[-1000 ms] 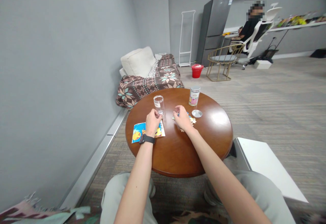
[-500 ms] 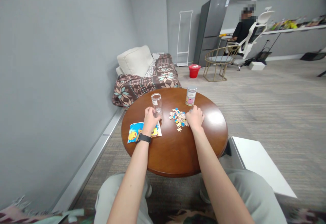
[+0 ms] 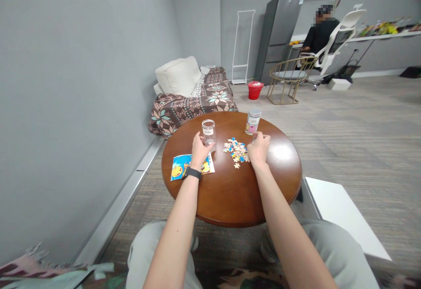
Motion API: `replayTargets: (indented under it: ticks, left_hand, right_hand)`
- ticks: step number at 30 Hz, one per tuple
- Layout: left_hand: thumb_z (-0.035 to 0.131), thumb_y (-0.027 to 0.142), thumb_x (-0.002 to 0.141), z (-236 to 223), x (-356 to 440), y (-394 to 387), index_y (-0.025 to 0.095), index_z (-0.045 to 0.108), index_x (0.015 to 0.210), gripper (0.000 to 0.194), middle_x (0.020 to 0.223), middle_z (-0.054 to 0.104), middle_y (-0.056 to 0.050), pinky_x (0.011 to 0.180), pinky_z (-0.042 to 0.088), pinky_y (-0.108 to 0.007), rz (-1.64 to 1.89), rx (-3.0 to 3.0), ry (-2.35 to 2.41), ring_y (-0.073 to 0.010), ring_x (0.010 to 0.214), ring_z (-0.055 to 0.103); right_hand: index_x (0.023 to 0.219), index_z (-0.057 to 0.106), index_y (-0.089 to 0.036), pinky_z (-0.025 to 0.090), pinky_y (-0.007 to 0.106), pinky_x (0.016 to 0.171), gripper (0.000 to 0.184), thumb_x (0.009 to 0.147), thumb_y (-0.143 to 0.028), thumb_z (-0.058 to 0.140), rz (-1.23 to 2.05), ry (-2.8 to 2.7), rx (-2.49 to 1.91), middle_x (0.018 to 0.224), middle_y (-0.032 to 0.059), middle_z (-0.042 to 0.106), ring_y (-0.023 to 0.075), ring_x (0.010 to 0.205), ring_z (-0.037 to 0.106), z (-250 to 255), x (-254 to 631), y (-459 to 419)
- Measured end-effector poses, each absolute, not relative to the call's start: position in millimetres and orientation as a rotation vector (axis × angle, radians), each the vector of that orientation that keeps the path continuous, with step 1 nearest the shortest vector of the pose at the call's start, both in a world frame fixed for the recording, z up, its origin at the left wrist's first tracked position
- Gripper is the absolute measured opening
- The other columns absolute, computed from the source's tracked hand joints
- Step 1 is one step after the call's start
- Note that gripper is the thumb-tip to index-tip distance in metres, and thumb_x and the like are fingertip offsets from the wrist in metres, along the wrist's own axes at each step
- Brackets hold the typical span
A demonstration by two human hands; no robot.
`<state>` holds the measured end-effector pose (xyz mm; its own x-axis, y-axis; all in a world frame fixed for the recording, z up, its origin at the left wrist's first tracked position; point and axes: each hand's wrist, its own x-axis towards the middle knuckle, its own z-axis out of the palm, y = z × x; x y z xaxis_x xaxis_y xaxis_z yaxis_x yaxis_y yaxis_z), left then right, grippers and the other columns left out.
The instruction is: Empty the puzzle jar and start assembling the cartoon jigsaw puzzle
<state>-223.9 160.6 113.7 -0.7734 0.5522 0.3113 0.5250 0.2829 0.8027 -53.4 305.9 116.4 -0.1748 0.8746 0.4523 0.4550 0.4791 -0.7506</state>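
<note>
My left hand is curved round the lower part of a clear jar with a white label, standing upright with its mouth up. Beneath that wrist lies a colourful picture sheet with yellow cartoon figures on blue, partly covered. At the right edge of a heap of jigsaw pieces, my right hand has its fingers curled together. Something small and shiny shows at its fingertips, too hidden to name. A closed tin-like can with a silver lid and a pink picture stands just beyond this hand.
Everything rests on a round brown table. A white box is by its right side. Behind are a patterned sofa cover, a red bucket, a gold-framed chair and a seated person facing away.
The whole view has swung slightly left. The jar's label now faces me more, and my left thumb sits higher against the jar. My right hand stays by the jigsaw pieces.
</note>
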Motion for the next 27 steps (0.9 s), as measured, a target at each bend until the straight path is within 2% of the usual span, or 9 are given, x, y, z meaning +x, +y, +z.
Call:
replayTargets:
  ticks: [3,6,9,11,14,18,21,24,27]
  left_hand:
    - [0.076,0.030,0.072,115,-223,160,0.018,0.032,0.143,0.084,0.132,0.057,-0.017,0.105,0.040,-0.044,1.569,1.099,2.442,-0.0285,0.124,0.054]
    - [0.073,0.025,0.073,120,-219,158,0.019,0.044,0.134,0.068,0.122,0.062,-0.013,0.102,0.043,-0.043,1.584,1.185,2.447,-0.0269,0.116,0.058]
    - [0.073,0.022,0.071,128,-212,155,0.019,0.055,0.120,0.053,0.116,0.058,-0.009,0.098,0.047,-0.039,1.619,1.333,2.526,-0.0241,0.109,0.060]
    - [0.071,0.021,0.070,132,-207,152,0.020,0.057,0.118,0.050,0.115,0.054,-0.007,0.097,0.048,-0.036,1.644,1.428,2.533,-0.0219,0.106,0.060]
    - [0.070,0.015,0.069,136,-201,147,0.021,0.057,0.121,0.054,0.115,0.049,-0.006,0.098,0.048,-0.034,1.631,1.560,2.487,-0.0206,0.107,0.057]
    - [0.068,0.012,0.069,134,-200,145,0.022,0.058,0.123,0.056,0.116,0.047,-0.006,0.103,0.045,-0.035,1.581,1.700,2.420,-0.0205,0.112,0.054]
    - [0.068,0.012,0.070,132,-202,146,0.022,0.058,0.125,0.057,0.115,0.046,-0.006,0.104,0.045,-0.036,1.555,1.749,2.388,-0.0201,0.112,0.053]
    - [0.067,0.012,0.070,132,-202,146,0.022,0.058,0.126,0.058,0.117,0.047,-0.006,0.105,0.044,-0.036,1.547,1.788,2.370,-0.0200,0.112,0.052]
    - [0.067,0.010,0.069,133,-201,145,0.023,0.058,0.127,0.061,0.117,0.049,-0.006,0.106,0.043,-0.038,1.525,1.845,2.353,-0.0205,0.114,0.051]
  right_hand:
    - [0.104,0.063,-0.016,0.041,0.043,0.094,0.034,0.073,-0.011,0.050,0.674,-1.739,-0.992,0.105,0.0134,0.055,0.0273,0.101,0.053,124,-58,306]
    - [0.096,0.064,-0.018,0.044,0.041,0.092,0.021,0.077,-0.024,0.056,0.915,-1.644,-0.819,0.101,0.0099,0.062,0.0244,0.097,0.058,131,-68,298]
    - [0.094,0.060,-0.021,0.051,0.033,0.067,0.025,0.080,-0.040,0.056,1.335,-1.559,-0.661,0.090,0.0056,0.065,0.0201,0.079,0.062,132,-79,284]
    - [0.097,0.056,-0.023,0.047,0.027,0.052,0.032,0.078,-0.048,0.058,1.603,-1.471,-0.569,0.086,0.0026,0.064,0.0171,0.068,0.061,131,-86,277]
    - [0.095,0.053,-0.024,0.045,0.024,0.048,0.036,0.077,-0.055,0.059,1.785,-1.280,-0.515,0.082,0.0000,0.062,0.0149,0.064,0.060,128,-93,275]
    - [0.094,0.058,-0.024,0.053,0.028,0.059,0.038,0.081,-0.059,0.049,1.750,-1.130,-0.517,0.089,0.0024,0.063,0.0168,0.077,0.062,124,-98,280]
    - [0.108,0.062,-0.024,0.054,0.032,0.076,0.042,0.083,-0.055,0.049,1.646,-1.201,-0.486,0.108,0.0047,0.065,0.0200,0.098,0.062,125,-98,278]
    - [0.119,0.062,-0.022,0.048,0.037,0.095,0.048,0.086,-0.054,0.049,1.582,-1.328,-0.442,0.119,0.0076,0.065,0.0220,0.111,0.060,128,-95,273]
    - [0.121,0.064,-0.022,0.040,0.040,0.106,0.050,0.088,-0.056,0.048,1.487,-1.449,-0.413,0.127,0.0098,0.062,0.0225,0.120,0.056,132,-91,270]
